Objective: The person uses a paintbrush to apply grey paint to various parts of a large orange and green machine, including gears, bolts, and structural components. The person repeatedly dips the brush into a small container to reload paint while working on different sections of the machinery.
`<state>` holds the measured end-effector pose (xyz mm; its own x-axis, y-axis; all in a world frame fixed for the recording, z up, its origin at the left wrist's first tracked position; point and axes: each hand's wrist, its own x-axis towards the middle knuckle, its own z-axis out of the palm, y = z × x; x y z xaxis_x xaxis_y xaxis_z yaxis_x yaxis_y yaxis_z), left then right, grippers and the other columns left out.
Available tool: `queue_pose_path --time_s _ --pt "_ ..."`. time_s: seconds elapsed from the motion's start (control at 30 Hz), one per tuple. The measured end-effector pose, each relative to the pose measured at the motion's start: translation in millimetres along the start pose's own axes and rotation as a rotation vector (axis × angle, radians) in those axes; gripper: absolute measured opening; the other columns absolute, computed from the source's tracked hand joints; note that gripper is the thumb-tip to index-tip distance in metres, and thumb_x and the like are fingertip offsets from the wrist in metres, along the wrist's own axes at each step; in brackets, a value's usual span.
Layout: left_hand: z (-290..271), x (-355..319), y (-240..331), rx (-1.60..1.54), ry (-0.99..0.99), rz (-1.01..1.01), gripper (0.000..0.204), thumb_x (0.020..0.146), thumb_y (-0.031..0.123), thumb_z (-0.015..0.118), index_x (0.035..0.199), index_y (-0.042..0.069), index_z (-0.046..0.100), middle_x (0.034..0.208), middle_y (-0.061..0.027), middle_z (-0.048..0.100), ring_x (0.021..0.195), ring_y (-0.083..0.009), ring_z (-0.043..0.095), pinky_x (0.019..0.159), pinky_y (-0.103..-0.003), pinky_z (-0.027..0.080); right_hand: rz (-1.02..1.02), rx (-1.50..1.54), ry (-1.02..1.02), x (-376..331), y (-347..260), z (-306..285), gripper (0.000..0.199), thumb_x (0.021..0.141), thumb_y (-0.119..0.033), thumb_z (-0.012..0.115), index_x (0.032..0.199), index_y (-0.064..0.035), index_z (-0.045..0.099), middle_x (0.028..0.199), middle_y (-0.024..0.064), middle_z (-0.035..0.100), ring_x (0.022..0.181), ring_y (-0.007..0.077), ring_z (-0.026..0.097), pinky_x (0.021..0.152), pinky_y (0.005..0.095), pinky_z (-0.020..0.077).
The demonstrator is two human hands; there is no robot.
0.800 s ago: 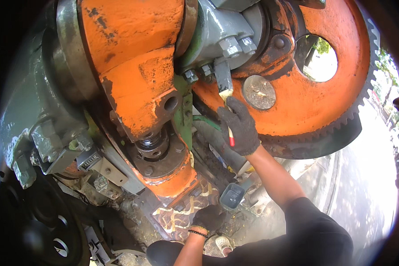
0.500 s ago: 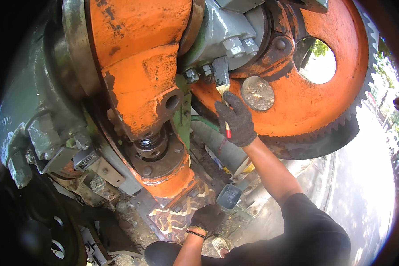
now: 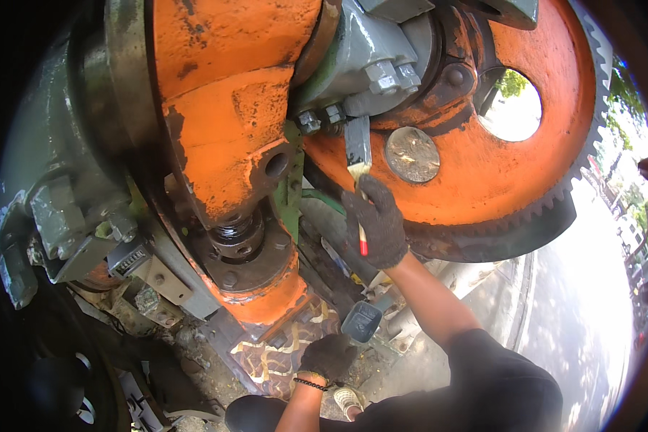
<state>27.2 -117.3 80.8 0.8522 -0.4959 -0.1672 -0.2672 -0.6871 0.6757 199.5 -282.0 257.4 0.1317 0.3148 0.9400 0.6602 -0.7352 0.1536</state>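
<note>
My right hand (image 3: 376, 223), in a dark glove, is closed round a paintbrush (image 3: 358, 171) with a pale, red-ended handle. Grey paint coats its wide bristles, which point up just below a grey bearing housing (image 3: 381, 50) with bolts. Whether the bristles touch the housing, I cannot tell. Behind the brush is a large orange gear wheel (image 3: 468, 183). Lower down, my left hand (image 3: 327, 358), also gloved, is closed at the lower edge of a small square paint container (image 3: 362, 322) with grey paint inside. Its fingers are mostly hidden.
A worn orange machine arm (image 3: 227, 108) with a threaded screw (image 3: 236, 234) stands left of the brush. Farther left are grey castings (image 3: 54, 216). Patterned cloth (image 3: 273, 360) lies below the orange base. Sunlit pavement (image 3: 554, 331) is at the right.
My right hand has drawn the paintbrush down, away from the grey housing. The view has shifted slightly; my left hand stays beside the paint container.
</note>
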Motion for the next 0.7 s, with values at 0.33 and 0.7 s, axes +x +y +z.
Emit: queue_pose_path --time_s 0.33,0.7 --pt "-4 -2 7 -0.017 0.035 -0.017 0.041 0.098 0.044 0.057 0.114 0.008 0.071 0.113 -0.0207 0.075 0.108 -0.042 0.072 0.095 -0.054 0.056 0.002 -0.009 -0.046 -1 0 -32 0.047 0.081 0.007 0.078 0.124 -0.0117 0.069 0.132 0.0219 0.059 0.118 0.0446 0.066 0.092 0.0486 0.0591" --pt "-2 -8 14 0.007 0.009 0.004 0.043 0.098 0.044 0.057 0.117 0.009 0.071 0.116 -0.0207 0.074 0.11 -0.0419 0.071 0.094 -0.054 0.056 -0.073 0.004 0.036 13 8 -39 0.046 0.081 0.008 0.078 0.122 -0.0113 0.07 0.132 0.0216 0.059 0.118 0.045 0.065 0.093 0.0475 0.0588"
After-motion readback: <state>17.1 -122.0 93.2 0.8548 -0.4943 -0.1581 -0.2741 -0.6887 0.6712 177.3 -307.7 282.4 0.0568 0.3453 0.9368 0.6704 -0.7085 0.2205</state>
